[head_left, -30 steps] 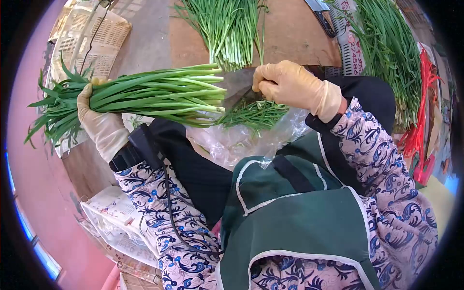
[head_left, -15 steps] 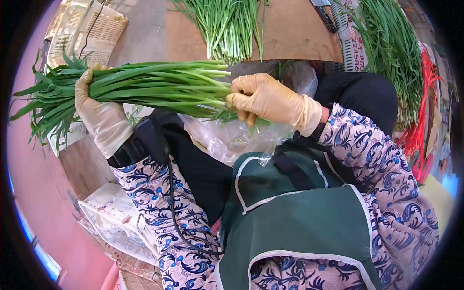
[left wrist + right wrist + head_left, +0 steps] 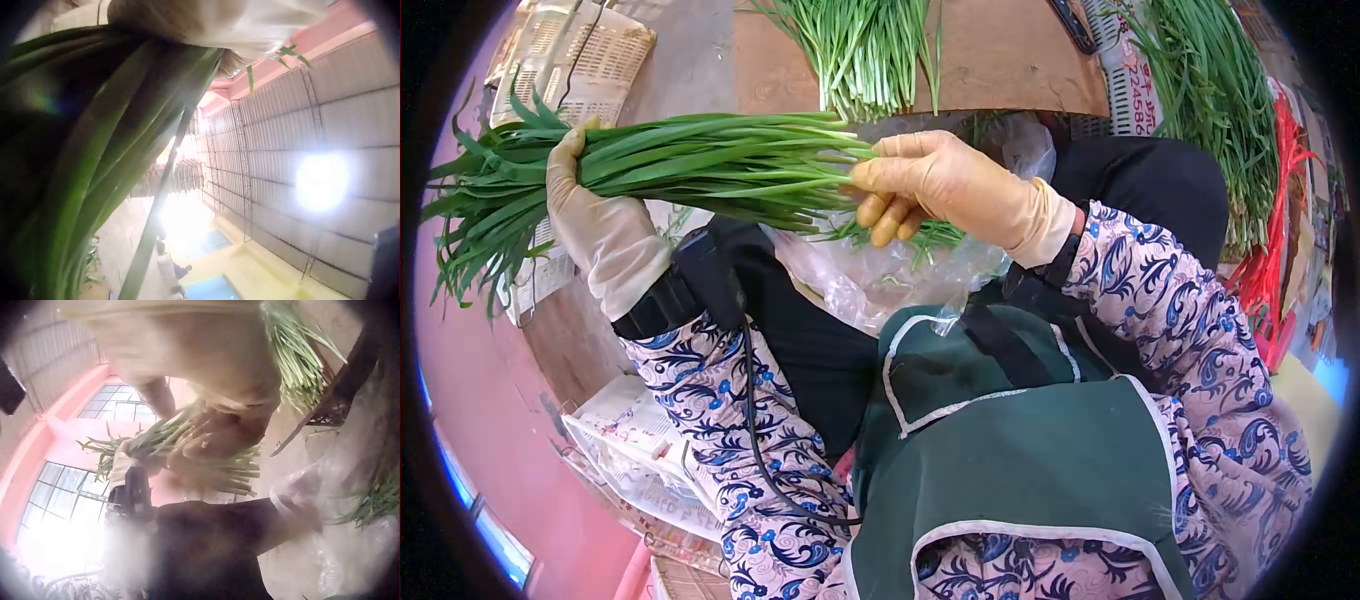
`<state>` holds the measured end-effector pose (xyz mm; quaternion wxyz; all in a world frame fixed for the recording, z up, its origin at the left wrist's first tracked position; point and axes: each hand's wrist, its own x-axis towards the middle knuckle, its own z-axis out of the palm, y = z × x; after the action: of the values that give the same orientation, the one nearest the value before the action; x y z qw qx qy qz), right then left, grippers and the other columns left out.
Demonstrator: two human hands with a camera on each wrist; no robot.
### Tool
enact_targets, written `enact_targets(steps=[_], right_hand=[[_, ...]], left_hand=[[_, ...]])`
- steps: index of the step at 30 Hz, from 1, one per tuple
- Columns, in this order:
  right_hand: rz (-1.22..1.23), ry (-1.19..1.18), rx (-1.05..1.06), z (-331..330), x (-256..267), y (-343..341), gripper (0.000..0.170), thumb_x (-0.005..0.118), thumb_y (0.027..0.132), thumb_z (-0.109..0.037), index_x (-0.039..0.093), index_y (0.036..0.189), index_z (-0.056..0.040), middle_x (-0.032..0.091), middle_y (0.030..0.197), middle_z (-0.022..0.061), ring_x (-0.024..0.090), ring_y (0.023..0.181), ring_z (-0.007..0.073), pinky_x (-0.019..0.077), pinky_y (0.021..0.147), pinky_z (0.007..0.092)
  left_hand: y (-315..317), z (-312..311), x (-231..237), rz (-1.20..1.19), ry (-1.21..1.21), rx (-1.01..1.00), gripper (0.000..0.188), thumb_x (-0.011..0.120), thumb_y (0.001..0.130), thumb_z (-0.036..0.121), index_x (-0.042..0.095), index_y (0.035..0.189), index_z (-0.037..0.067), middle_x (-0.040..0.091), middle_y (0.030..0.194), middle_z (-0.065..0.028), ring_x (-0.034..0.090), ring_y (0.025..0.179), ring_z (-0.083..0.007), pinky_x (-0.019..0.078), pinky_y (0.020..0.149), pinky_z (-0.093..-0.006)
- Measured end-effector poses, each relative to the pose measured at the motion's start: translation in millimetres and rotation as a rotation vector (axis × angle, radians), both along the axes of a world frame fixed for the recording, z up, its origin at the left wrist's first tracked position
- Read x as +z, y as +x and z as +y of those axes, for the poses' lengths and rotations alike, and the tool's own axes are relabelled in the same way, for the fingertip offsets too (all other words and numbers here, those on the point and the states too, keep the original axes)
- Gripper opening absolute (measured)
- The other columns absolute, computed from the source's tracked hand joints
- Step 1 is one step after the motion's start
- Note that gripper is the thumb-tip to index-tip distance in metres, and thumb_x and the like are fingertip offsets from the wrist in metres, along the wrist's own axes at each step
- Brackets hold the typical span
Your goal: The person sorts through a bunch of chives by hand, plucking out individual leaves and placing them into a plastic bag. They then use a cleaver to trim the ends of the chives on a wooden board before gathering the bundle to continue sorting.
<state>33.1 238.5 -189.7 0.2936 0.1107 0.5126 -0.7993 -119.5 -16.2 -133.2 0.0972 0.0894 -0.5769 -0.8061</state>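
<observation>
A thick bunch of garlic chives (image 3: 710,160) lies sideways in my gloved left hand (image 3: 605,240). Thumb and fingers wrap it near the leafy end, and the leaf tips droop past the hand to the left. At the pale stalk ends, my gloved right hand (image 3: 960,195) pinches some stalks between thumb and forefinger, its other fingers curled below. The right wrist view shows those curled fingers (image 3: 215,434) against the stalks. Dark leaves (image 3: 106,150) fill the left side of the left wrist view, under the pale glove (image 3: 231,22).
Another chive bunch (image 3: 865,60) lies on a brown board (image 3: 1000,60) with a knife (image 3: 1072,25). Below the right hand, a clear plastic bag (image 3: 860,295) holds green trimmings (image 3: 925,242). More chives (image 3: 1215,110) and red twine (image 3: 1280,180) are at the right; plastic baskets (image 3: 605,60) at the left.
My right hand has moved left from beside the bunch to its stalk ends, where it now pinches stalks. My left hand and the bunch have shifted slightly left and up in view.
</observation>
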Motion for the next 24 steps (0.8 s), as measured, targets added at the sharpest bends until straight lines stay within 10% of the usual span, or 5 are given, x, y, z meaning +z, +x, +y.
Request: enact_targets(steps=[15,24], right_hand=[[0.092,0.264,0.147,4.4,-20.4,7.7,0.017,0.056,0.089,-0.007,0.068,0.098,0.0003,0.065,0.076,0.0058,0.057,0.057,0.0104,0.0466,0.054,0.0236],[-0.031,-0.315,-0.275,-14.9,-26.0,8.1,0.033,0.073,0.088,-0.028,0.062,0.104,-0.0022,0.065,0.089,0.0052,0.061,0.067,0.0078,0.0492,0.060,0.0214]], left_hand=[[-18.7,-35.2,-4.1,-0.084,0.148,0.057,0.027,0.063,0.082,0.012,0.064,0.103,-0.005,0.067,0.097,-0.0156,0.065,0.087,-0.0294,0.0557,0.081,-0.0426],[-7.3,-24.0,-3.0,-0.055,0.218,0.085,0.027,0.063,0.082,0.014,0.066,0.104,-0.001,0.068,0.101,-0.0135,0.065,0.091,-0.0289,0.0540,0.087,-0.0461]])
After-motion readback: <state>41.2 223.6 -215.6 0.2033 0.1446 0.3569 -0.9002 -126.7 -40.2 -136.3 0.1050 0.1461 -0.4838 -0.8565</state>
